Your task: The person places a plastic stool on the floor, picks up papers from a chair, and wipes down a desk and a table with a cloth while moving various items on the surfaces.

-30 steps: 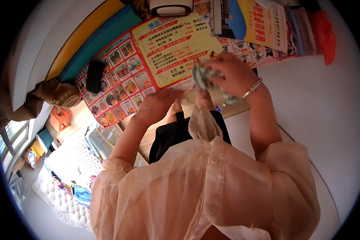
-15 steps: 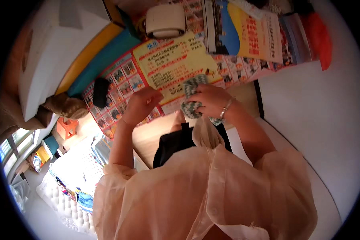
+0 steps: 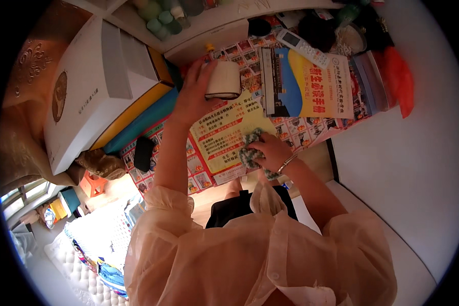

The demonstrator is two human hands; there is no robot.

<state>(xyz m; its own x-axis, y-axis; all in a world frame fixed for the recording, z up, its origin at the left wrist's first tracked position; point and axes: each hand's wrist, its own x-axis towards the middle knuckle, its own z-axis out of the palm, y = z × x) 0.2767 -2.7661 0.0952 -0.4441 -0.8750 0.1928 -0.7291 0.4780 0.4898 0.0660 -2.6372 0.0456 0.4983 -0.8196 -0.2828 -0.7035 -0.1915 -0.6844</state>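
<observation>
In the head view, the left hand's fingers lie along the left side of a cream container; whether they grip it, I cannot tell; the right hand closes its fingers on a bunched green-and-white cloth, which rests beneath them on a printed sheet; beyond those fingers lie a colourful booklet and a white remote control.

A white remote overlaps a blue-and-yellow booklet.
</observation>
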